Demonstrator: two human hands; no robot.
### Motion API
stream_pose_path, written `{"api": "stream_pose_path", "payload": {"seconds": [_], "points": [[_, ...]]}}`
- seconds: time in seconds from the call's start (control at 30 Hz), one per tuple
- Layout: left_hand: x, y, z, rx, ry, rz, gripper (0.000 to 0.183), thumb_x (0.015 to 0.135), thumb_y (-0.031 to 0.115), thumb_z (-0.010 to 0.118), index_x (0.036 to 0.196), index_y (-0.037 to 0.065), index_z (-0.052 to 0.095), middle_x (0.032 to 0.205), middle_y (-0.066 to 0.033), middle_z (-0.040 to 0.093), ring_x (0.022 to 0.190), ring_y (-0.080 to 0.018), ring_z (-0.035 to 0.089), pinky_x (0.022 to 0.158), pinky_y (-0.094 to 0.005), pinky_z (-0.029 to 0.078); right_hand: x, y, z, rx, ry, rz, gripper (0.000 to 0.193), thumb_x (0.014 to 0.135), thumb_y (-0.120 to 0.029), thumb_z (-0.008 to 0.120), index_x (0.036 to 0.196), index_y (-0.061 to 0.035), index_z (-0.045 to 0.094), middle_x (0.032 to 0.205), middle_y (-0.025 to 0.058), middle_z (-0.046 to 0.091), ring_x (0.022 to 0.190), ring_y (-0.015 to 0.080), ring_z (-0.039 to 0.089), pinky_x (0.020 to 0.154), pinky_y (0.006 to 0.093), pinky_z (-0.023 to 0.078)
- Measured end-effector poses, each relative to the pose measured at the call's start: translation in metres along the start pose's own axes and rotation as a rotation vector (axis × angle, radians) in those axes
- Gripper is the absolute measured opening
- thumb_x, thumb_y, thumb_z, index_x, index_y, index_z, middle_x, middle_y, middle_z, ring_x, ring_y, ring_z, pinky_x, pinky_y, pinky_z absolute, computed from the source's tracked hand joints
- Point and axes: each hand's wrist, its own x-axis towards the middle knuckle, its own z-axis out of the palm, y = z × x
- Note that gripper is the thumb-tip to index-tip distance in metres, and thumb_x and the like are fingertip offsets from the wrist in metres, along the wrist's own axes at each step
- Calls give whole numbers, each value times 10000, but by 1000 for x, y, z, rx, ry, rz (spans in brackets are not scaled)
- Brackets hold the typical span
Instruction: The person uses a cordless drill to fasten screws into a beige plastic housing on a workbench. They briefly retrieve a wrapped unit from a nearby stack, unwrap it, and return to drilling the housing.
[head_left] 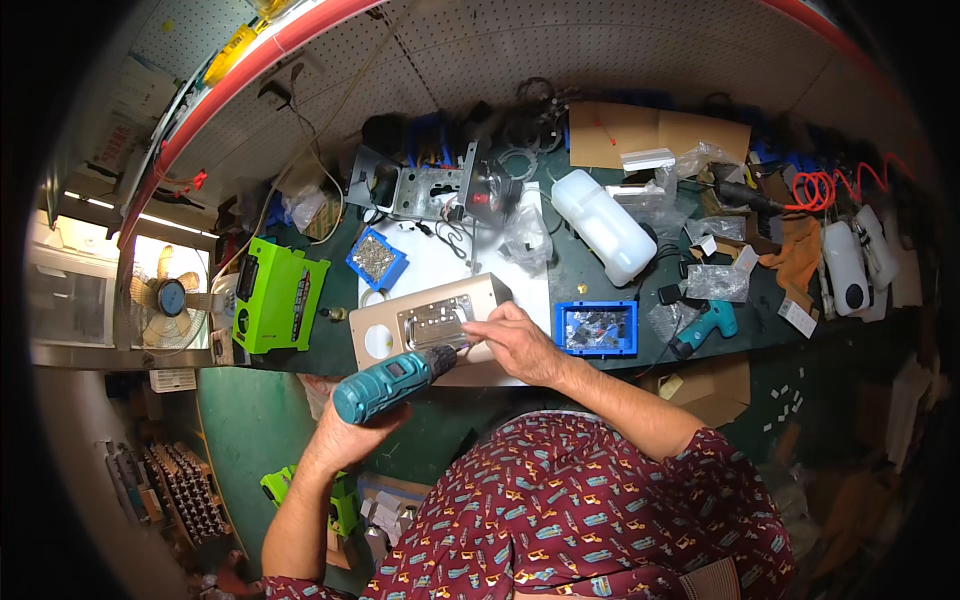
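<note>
My left hand (352, 437) is wrapped round the grip of a teal cordless drill (385, 388). The drill's dark chuck points up and right, over the lower edge of a beige metal housing (484, 291). A round hole and a recessed metal panel (436, 318) with slots show on the housing's face. Just past the chuck, my right hand (522, 345) has its thumb and fingertips pressed together at the panel. Whatever is pinched there is too small to make out. White sheeting (535, 290) lies under the housing.
Left of the housing stand a bright green casing (280, 297) and a blue bin of small metal parts (376, 260). To the right are another blue bin (597, 329), a white plastic tank (604, 226) and a second teal drill (708, 328). Metal brackets (425, 190) stand behind.
</note>
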Motion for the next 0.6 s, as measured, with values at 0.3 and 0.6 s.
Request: {"api": "stream_pose_path", "payload": {"seconds": [0.3, 0.6], "points": [[36, 50, -19, -105, -86, -85, 353, 864, 25, 808, 1198, 29, 694, 986, -23, 724, 861, -114, 651, 790, -313, 574, 1, 4, -4, 62, 11, -11, 425, 924, 73, 576, 1312, -46, 704, 1031, 87, 687, 1028, 260, 571, 950, 347, 513], [46, 62, -24, -42, -122, -154, 285, 895, 106, 818, 1139, 32, 690, 893, -13, 708, 738, -113, 617, 674, -320, 555, 4, 14, -1, 76, -30, -10, 481, 906, 83, 567, 1359, -39, 674, 1124, 15, 761, 1051, 240, 560, 990, 348, 494]]}}
